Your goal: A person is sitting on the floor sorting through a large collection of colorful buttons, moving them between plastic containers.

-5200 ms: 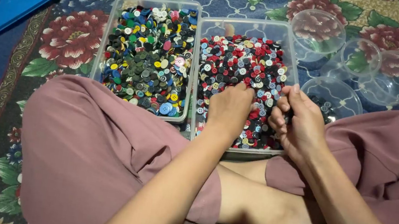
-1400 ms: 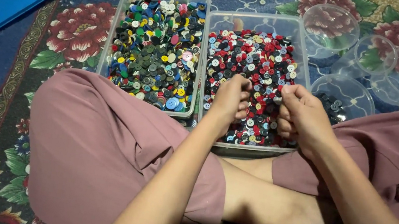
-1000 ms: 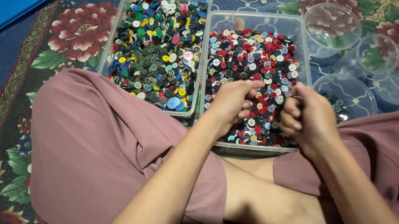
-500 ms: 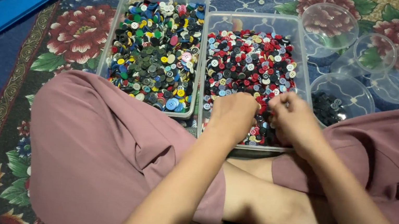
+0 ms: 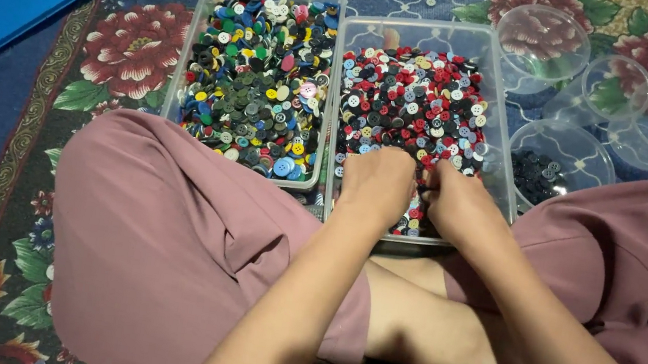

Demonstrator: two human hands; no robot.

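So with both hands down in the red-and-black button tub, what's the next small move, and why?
Probably pinch out one dark button with the right hand and carry it to the small round dish beside the tub. That dish already holds only dark buttons, and both hands, the left hand too, rest on the pile.

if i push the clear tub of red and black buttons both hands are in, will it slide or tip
The right-hand tub looks low, wide and well filled, so it probably slides rather than tips. The patterned carpet likely drags on it. Both the left hand and right hand rest on its buttons, adding weight.
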